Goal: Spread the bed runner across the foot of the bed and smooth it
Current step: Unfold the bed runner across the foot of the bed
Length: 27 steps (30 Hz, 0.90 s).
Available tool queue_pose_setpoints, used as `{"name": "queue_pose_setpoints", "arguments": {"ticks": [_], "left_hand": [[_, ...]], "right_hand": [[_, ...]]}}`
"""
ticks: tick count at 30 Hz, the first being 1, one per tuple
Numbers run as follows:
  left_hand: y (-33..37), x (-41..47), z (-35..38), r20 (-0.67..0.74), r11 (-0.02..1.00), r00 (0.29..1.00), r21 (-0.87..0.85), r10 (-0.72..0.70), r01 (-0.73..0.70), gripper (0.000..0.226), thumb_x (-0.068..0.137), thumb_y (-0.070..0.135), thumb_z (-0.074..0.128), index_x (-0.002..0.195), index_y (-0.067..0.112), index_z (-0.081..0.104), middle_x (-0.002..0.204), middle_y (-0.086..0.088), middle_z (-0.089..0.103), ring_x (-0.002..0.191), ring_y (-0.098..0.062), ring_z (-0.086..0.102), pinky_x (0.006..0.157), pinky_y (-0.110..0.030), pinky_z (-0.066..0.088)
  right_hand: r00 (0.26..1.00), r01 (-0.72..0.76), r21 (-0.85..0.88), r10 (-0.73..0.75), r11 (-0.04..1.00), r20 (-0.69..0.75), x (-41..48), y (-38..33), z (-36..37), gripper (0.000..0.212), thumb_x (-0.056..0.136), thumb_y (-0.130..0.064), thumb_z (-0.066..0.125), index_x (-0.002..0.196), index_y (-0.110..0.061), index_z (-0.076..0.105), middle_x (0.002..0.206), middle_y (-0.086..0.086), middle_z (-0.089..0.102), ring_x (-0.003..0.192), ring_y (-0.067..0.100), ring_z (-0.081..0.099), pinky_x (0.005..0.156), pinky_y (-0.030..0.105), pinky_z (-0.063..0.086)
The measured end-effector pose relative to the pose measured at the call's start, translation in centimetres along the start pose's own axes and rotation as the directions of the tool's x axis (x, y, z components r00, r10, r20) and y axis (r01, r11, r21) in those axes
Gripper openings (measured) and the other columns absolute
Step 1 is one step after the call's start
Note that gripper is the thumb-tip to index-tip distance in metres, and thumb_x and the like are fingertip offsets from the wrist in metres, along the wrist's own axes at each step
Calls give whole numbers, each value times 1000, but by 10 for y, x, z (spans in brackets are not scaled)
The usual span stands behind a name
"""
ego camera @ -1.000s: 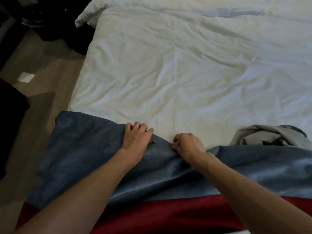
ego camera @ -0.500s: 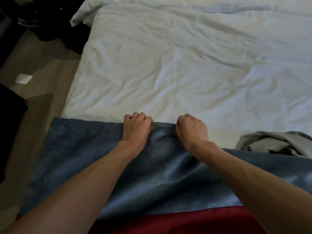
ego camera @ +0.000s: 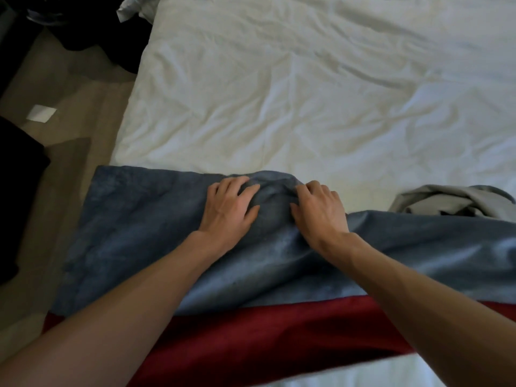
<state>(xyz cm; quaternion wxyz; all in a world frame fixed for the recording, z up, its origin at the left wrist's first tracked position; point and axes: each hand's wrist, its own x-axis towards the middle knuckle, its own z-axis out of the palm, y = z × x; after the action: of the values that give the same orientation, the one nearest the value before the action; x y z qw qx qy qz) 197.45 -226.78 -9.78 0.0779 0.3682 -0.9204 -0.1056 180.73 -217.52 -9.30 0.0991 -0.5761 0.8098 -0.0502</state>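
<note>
Flattening hump (ego camera: 275, 188) at runner (ego camera: 139, 233) far edge: left hand (ego camera: 227, 209) spread flat on it, right hand (ego camera: 319, 212) bent-fingered, grip unclear; best sweep palms apart toward runner ends.

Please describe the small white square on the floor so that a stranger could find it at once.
Left of the white bed runs a beige floor. On it, near the picture's left edge, lies the white square. It is flat and pale; its neighbours are dark and bulky.

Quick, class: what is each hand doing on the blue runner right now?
Left hand: open, fingers spread, pressing the bed runner.
Right hand: fingers curled, gripping a fold of it.
</note>
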Motion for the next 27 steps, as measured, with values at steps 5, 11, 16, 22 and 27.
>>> {"name": "queue_pose_setpoints", "arguments": {"ticks": [5,11,16,22,27], "left_hand": [[30,-36,-3,14,993,997,-97,70,-69,40,82,25,65,119,11,61,125,-9,57,115,-27,52,93,-43,38],[74,-87,5,74,988,991,-119,108,-99,45,81,29,65,122,13,58,126,-7,56,116,-26,50,96,-42,39],[112,-144,10,111,995,990,-66,84,-77,49,77,29,69,122,12,60,128,-11,56,116,-29,52,96,-43,40],[150,-193,17,125,1000,992,-14,3,-1,51,76,31,70,124,17,59,134,-13,50,119,-32,47,98,-46,36],[172,-210,25,137,999,990,-11,-44,46,46,82,36,63,125,21,58,139,-8,44,126,-27,39,102,-42,29]], "right_hand": [[1000,0,-153,1,988,4,-50,12,-8,18,92,-20,48,105,-11,55,107,11,54,97,30,48,87,39,38],[995,-44,-217,23,975,-97,-115,36,-11,5,83,-12,58,85,-7,56,88,14,55,79,31,48,74,42,41],[988,5,-191,-34,982,-152,-171,43,-10,12,74,-7,64,71,-9,53,72,12,52,67,31,49,64,41,41],[980,139,-44,-144,989,-135,-230,45,-2,12,66,0,67,70,-6,57,66,12,57,60,33,54,56,36,40],[978,202,-83,-206,976,-43,-248,56,13,10,83,-9,55,92,-12,59,84,6,58,79,26,52,69,33,34]]}}
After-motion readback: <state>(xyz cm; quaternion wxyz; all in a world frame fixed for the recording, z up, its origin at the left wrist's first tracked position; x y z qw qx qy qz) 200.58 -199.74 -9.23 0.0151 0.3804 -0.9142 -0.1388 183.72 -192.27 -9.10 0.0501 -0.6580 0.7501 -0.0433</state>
